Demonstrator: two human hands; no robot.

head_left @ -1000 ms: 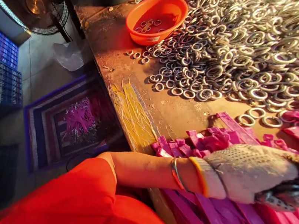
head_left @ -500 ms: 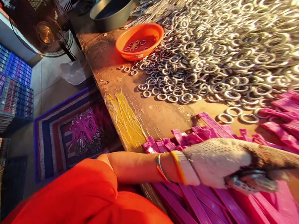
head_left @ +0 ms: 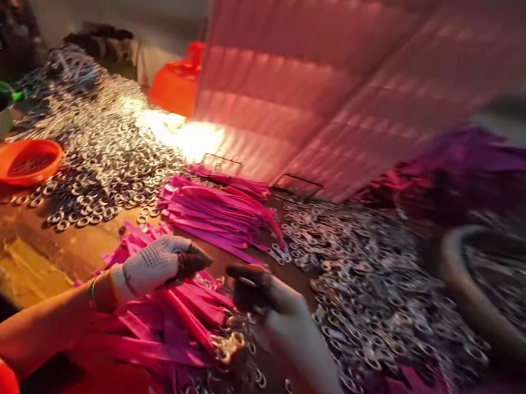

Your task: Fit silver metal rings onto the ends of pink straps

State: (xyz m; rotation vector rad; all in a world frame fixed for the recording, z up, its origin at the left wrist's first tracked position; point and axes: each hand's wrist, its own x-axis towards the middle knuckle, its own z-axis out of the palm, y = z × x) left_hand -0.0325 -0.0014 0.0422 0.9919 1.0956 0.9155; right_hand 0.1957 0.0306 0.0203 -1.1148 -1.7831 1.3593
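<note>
Orange bowl (head_left: pixel 23 160) at left edge, metal rings (head_left: pixel 100 159) heaped beside. Left hand (head_left: pixel 159 264), gloved, curled loosely over pink straps (head_left: pixel 176 316) at lower centre. Right hand (head_left: pixel 268 296) blurred, grip impossible to tell. More rings right; pink sheet (head_left: pixel 357 92) blocking background.

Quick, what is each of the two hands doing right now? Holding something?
Left hand: gloved, fingers curled above the pink straps; whether it grips anything cannot be told.
Right hand: blurred, over the straps and metal rings; cannot be told.
</note>
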